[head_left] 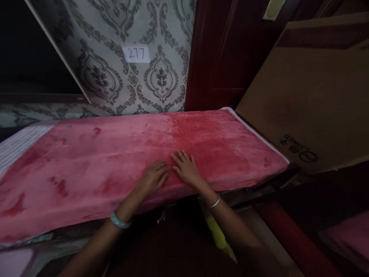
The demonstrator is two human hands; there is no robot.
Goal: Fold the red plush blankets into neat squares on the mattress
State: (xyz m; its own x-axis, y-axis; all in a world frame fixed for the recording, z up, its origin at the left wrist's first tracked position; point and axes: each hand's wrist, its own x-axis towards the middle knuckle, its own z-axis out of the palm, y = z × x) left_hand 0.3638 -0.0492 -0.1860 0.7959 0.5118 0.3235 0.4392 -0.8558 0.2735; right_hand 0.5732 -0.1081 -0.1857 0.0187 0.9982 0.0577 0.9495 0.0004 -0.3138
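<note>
A pink plush cover (95,154) lies spread over a long, low table-like surface, with darker brushed patches on its right half. Both hands rest near the middle of its front part, side by side and slightly apart. My left hand (154,177) lies palm down on the cloth, fingers extended and pointing right. Next to it, my right hand (186,167) is flat on the cover with its fingers spread. Neither hand holds anything. A pale green bangle (118,221) circles the left wrist, and a thin silver bangle (215,201) the right.
Behind the cover stands a patterned wall (161,77) bearing a paper label (136,54) marked 277. A dark red door (219,57) is beside it. At the right leans a large cardboard box (311,96). A dark screen (37,57) fills the upper left. Striped cloth (23,142) shows at the left end.
</note>
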